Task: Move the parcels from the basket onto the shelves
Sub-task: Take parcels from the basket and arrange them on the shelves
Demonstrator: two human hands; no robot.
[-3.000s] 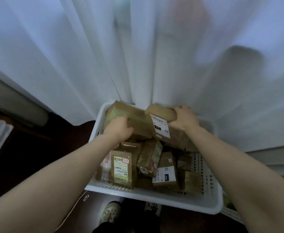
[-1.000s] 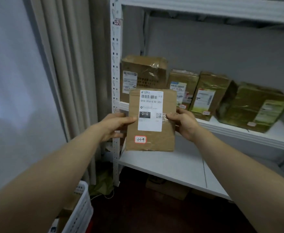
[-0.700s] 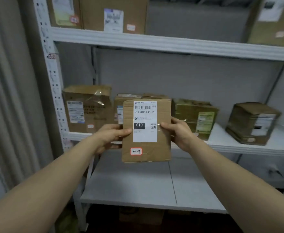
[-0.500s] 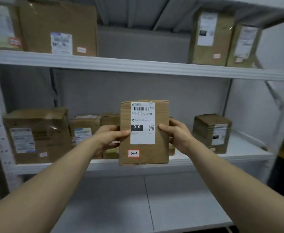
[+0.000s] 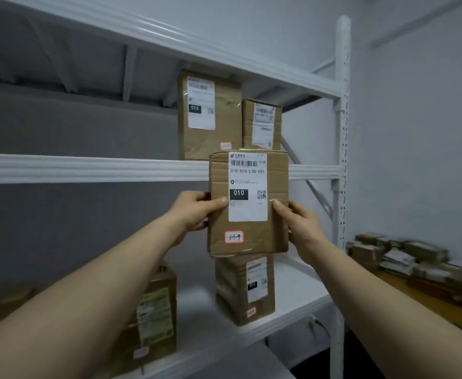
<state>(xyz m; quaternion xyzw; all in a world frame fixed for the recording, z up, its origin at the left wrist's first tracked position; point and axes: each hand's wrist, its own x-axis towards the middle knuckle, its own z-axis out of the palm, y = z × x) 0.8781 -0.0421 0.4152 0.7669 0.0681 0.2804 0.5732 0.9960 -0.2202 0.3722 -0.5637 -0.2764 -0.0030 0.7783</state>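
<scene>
- The left hand [image 5: 197, 212] grips the left edge of the held parcel [image 5: 249, 203], thumb on the front face and fingers behind; the right hand [image 5: 298, 225] grips the right edge the same way. Both holds are pinches at mid-height on taped cardboard, so I judge the box could slip down if either one slackens
- The held parcel is upright in the air with its label toward the camera, and it rests on no shelf. The basket is out of view
- Just under it a labelled box [image 5: 245, 288] stands near the front of the lower shelf [image 5: 292, 291]. A dropped parcel would probably strike that box and might push it off the edge
- The shelf beam [image 5: 87, 168] runs behind the parcel's upper part, and the parcel's base hangs below it. Pushed straight forward without a lift, the parcel would ram the beam
- On that shelf a tall box [image 5: 208, 116] and a smaller box [image 5: 262, 124] stand side by side, right behind the parcel. Slid in there, the parcel could shove them back or tip the tall one; the bare stretch to the left looks safer
- The desk [image 5: 426, 299] at far right carries piled packets, well apart from all this
</scene>
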